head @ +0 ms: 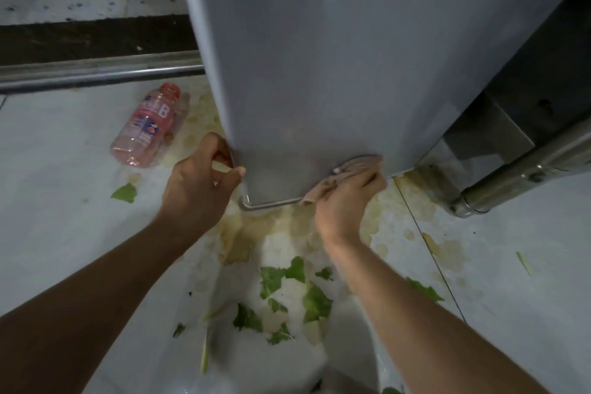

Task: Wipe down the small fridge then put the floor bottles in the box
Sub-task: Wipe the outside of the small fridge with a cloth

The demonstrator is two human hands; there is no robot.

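The small grey fridge (pixel 335 57) fills the upper middle of the view, seen from above. My left hand (pixel 198 182) grips its lower left corner edge, thumb on the front face. My right hand (pixel 345 198) presses a beige cloth (pixel 355 168) against the bottom of the fridge's front face, fingers curled over the cloth. An empty pink-tinted plastic bottle (pixel 148 125) lies on its side on the floor, left of the fridge. No box is in view.
Torn green leaf scraps (pixel 294 291) and yellowish stains (pixel 243 240) cover the white tiled floor (pixel 57 189) below the fridge. A metal rail (pixel 96 73) runs along the left. A steel frame with a tube foot (pixel 499 182) stands at the right.
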